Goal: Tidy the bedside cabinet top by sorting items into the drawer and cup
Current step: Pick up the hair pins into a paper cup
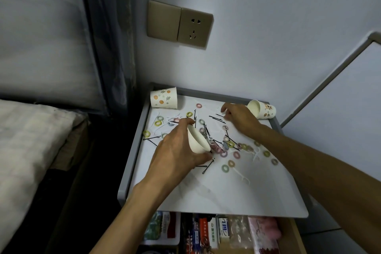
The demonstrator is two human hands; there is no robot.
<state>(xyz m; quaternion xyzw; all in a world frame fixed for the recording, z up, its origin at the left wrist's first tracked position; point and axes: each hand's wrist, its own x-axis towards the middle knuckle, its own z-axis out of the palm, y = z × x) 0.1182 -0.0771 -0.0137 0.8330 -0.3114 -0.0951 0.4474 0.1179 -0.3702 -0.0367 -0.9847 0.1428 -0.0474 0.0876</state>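
Your counter (237,196), a white top with a grey rim, stands against a pale wall (268,27). A beige socket (194,27) sits above its far edge, and a bed (31,140) and dark curtain (107,37) lie off its left side. Below its near edge the drawer (296,233) stands open, full of packets. Coloured rings (225,168), black hairpins (208,168) and thin white picks (255,154) are scattered over the counter's middle and far half. A spotted cup (164,98) lies on its side at the far left corner, and a printed cup (261,110) lies at the far right corner, mouth towards the middle.

The picks barely show against the white top, and the frame cuts off the drawer's front. Your right hand (239,117) is at the counter's far right, fingers (225,110) curled down among hairpins. Whether they pinch anything cannot be told.

Your left hand (177,150) is over the counter's middle, fingers wrapped round a plain cup (198,140). The cup is tipped over. Its long axis runs from the counter's far left to its near right, with the narrow base towards the wall and the mouth low over the rings.
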